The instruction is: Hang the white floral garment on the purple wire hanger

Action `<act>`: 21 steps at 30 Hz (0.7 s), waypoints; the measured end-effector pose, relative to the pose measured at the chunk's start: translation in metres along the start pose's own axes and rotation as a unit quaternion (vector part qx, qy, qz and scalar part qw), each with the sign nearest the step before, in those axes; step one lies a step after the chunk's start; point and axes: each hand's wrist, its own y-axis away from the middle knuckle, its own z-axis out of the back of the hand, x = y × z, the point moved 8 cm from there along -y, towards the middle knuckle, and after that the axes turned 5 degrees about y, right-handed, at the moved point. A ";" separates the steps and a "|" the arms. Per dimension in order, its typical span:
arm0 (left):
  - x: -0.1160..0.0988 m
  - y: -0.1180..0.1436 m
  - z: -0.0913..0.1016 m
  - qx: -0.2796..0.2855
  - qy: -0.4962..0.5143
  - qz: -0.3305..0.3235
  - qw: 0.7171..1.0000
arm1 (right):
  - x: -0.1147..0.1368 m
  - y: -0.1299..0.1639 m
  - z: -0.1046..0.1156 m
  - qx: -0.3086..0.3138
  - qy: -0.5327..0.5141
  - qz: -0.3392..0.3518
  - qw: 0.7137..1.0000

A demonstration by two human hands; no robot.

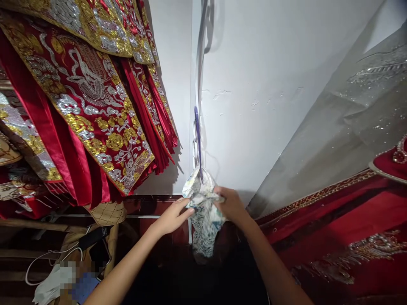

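Against the far wall (270, 106), both hands grip a patterned cloth (205, 220): left hand (173, 218) pinching its edge, right hand (232, 205) closed on top. Cloth crumpled, white-blue print; no writing legible. Red robes (89, 106) hang at left.

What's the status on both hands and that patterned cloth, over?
Left hand pinching patterned cloth. Right hand gripping its top. Cloth hangs under purple hanger at white wall. Red embroidered garments close left.

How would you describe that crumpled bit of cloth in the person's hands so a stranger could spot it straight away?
Start at the white wall between the red embroidered robes on both sides. At its foot hangs a purple hanger; just under it, the left hand and right hand hold the crumpled cloth. It alone is pale, patterned in white and blue-green, not red with gold and silver.
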 end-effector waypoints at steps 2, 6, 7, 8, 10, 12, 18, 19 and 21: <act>-0.008 0.000 0.009 -0.016 -0.030 -0.014 0.999 | -0.010 -0.016 0.016 -0.076 -0.029 -0.025 0.996; -0.018 -0.003 0.015 -0.044 -0.010 -0.021 0.999 | -0.007 -0.050 -0.012 -0.022 -0.155 -0.024 0.987; -0.017 -0.003 0.013 -0.044 0.003 -0.020 0.999 | -0.004 -0.054 -0.024 0.012 -0.169 -0.019 0.985; -0.014 -0.003 0.010 -0.045 0.016 -0.018 0.999 | -0.001 -0.056 -0.035 0.042 -0.176 -0.016 0.983; -0.005 -0.002 0.005 -0.055 0.043 -0.016 0.997 | 0.002 -0.053 -0.047 0.076 -0.180 -0.013 0.981; 0.007 -0.005 0.003 -0.077 0.078 -0.017 0.994 | 0.004 -0.045 -0.045 0.072 -0.172 -0.009 0.982; 0.031 -0.053 -0.001 -0.090 0.173 -0.033 0.980 | 0.021 -0.022 -0.028 0.087 -0.132 0.021 0.987; 0.030 -0.065 -0.004 -0.082 0.169 -0.044 0.981 | 0.024 -0.020 -0.027 0.089 -0.127 0.019 0.988; 0.029 -0.089 -0.005 -0.084 0.165 -0.068 0.980 | 0.027 -0.018 -0.028 0.087 -0.117 0.010 0.989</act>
